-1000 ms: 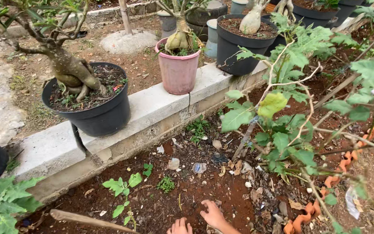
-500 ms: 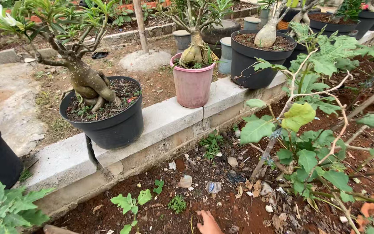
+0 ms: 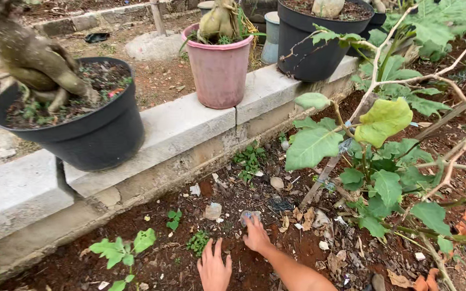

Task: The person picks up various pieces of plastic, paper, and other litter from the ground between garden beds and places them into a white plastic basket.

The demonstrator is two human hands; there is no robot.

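My right hand (image 3: 255, 235) reaches forward over the red-brown soil, its fingers curled on a small crumpled scrap of clear plastic (image 3: 247, 215) lying on the ground. My left hand (image 3: 214, 267) rests flat on the soil with fingers apart, holding nothing. A small green weed (image 3: 198, 241) grows just to its left. Another pale scrap (image 3: 212, 210) lies a little further left of the right hand.
A low concrete curb (image 3: 179, 129) carries a black pot with a thick-trunked plant (image 3: 82, 129), a pink pot (image 3: 218, 70) and another black pot (image 3: 319, 46). A leafy shrub (image 3: 384, 161) spreads branches on the right. Dry leaves and small stones litter the soil.
The view has moved in closer to the ground. My right hand has stretched forward onto the plastic scrap, and my left hand has come into view on the soil.
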